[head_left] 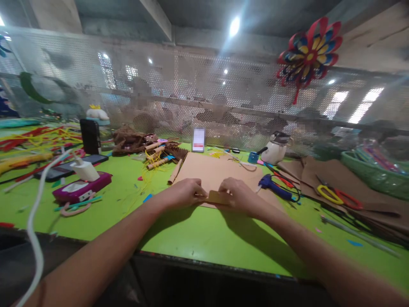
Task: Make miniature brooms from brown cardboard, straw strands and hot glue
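A large sheet of brown paper [211, 168] lies flat on the green table, in front of me. At its near edge, my left hand [188, 192] pinches a small folded or rolled piece of brown paper [217, 197]. My right hand [238, 196] grips the same piece from the other side, fingers curled over it. Whether this piece is part of the large sheet, I cannot tell. Along the sheet's left edge rests a rolled brown paper tube [175, 171]. Just beyond my right hand lies a blue glue gun [276, 187].
Scissors with yellow and orange handles [339, 196] lie on brown paper at right, near a green basket [377, 179]. A white jug [275, 148] and an upright phone [198, 140] stand at the back. A purple power strip [82, 187] and white cable [37, 221] are at left.
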Demonstrator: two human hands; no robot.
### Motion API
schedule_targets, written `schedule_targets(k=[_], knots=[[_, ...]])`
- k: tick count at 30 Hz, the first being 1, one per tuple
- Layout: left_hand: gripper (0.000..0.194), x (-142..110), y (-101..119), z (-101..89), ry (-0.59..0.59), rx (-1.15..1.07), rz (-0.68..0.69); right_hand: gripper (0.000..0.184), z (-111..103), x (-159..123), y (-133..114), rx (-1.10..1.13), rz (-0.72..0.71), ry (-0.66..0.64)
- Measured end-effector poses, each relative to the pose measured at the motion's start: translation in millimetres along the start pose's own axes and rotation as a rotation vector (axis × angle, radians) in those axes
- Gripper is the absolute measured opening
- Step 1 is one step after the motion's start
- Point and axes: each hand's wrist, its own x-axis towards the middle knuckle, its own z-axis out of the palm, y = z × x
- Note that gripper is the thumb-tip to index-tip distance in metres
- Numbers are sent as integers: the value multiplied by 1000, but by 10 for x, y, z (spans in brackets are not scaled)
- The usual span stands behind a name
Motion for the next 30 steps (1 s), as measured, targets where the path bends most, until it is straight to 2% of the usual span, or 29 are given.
schedule_targets(k=[4,7,10,16,21,25,27,30], knots=[[27,-8,3,-12,5,18,4,18,149,101,170,351,181,4],[27,6,15,-5,12,30,6,20,272,123,189,441,216,44],[27,35,33,36,29,56,-8,19,344,130,196,454,233,78],[28,64,100,127,158,24,-76,17,371,147,243,472,204,81],[30,95,108,157,81,92,-24,15,372,167,271,487,207,77],[29,114,94,176,98,114,-51,15,258,97,302,405,226,169],[30,113,98,172,97,98,-55,13,176,36,300,388,195,186],[31,109,107,168,96,60,-50,16,100,-37,253,336,48,86]])
